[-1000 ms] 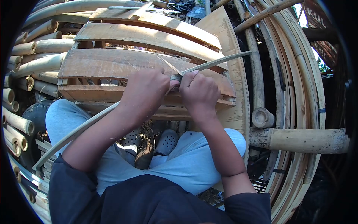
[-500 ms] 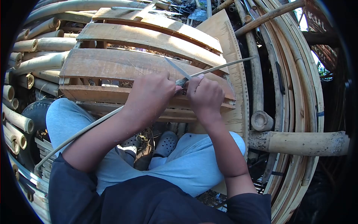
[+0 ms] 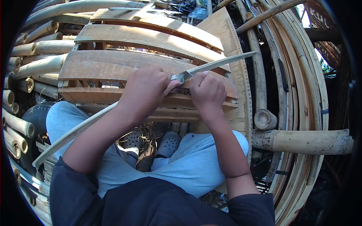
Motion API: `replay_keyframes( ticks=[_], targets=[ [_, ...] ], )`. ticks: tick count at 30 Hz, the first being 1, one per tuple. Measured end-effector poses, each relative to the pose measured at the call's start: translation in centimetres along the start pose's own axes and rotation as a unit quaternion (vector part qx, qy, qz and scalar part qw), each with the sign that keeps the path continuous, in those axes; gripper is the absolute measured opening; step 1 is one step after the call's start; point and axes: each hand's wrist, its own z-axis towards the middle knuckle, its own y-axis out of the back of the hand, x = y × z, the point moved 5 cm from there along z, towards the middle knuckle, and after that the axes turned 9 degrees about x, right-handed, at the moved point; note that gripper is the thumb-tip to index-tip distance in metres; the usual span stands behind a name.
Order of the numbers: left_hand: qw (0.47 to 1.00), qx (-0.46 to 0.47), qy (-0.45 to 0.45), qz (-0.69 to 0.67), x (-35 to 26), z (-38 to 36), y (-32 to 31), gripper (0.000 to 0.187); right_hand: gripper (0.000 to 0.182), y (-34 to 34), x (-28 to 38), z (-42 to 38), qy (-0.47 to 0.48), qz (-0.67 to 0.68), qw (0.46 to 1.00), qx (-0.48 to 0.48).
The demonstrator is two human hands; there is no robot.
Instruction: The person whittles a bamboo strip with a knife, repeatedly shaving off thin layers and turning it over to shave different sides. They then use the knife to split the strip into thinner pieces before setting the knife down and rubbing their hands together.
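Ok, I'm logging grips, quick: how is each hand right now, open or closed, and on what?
Left hand: closed, holding the long strip.
Right hand: closed; what it holds cannot be told.

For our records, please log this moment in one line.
left hand: gripping strip | right hand: closed, beside strip | wooden slats: beneath
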Motion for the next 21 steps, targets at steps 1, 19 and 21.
replay_keyframes(
  ticks=[1, 19, 21],
  targets=[
    [1.0, -0.011, -0.011, -0.015, 0.2, 0.0, -0.3, 0.039, 0.048, 0.1, 0.6, -0.4, 0.003, -0.001, 1.0, -0.002],
    [0.999, -0.026, -0.016, -0.016, -0.4, -0.2, -0.3, 0.035, 0.047, 0.1, 2.1, -1.5, 0.098, -0.027, 0.994, -0.037],
    [0.999, -0.029, -0.012, -0.019, -0.4, -0.5, -0.3, 0.034, 0.047, -0.2, 1.9, -0.8, 0.076, -0.023, 0.996, -0.04]
  ],
)
